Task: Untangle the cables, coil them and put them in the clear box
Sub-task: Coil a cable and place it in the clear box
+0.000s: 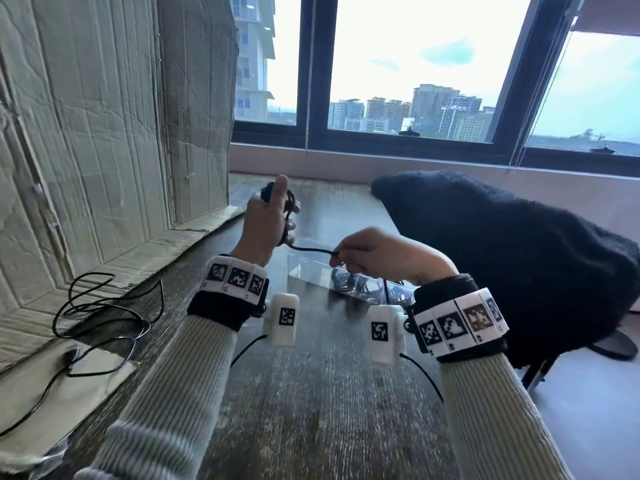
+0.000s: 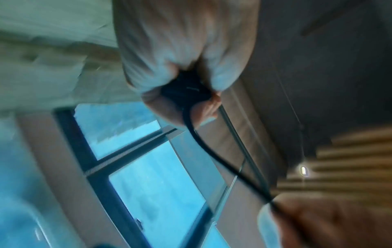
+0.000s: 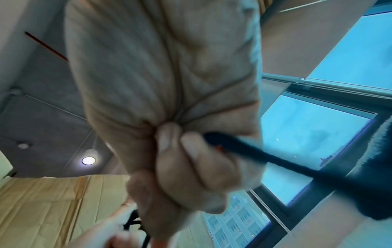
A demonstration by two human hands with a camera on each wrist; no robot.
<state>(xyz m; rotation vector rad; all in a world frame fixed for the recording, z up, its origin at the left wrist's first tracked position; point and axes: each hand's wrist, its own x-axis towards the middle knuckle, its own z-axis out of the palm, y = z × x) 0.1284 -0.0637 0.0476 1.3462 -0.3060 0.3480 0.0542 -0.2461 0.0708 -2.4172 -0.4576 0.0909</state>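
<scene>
My left hand (image 1: 277,216) is raised above the table, thumb up, gripping a small coil of black cable (image 1: 289,202). A free strand (image 1: 311,250) runs from the coil to my right hand (image 1: 341,258), which pinches it between curled fingers. In the left wrist view the left hand (image 2: 186,100) wraps the black bundle (image 2: 184,90). The right wrist view shows the right hand (image 3: 182,151) closed around the strand (image 3: 254,154). The clear box (image 1: 304,270) sits on the table just under both hands, with grey coiled cables (image 1: 349,284) inside. Another black cable (image 1: 104,313) lies loose at the left.
A tall sheet of cardboard (image 1: 104,133) leans at the left, its flap under the loose cable. A black fuzzy chair back (image 1: 502,258) stands close at the right. The wooden table (image 1: 318,393) stretches toward me, and a window (image 1: 415,64) is behind.
</scene>
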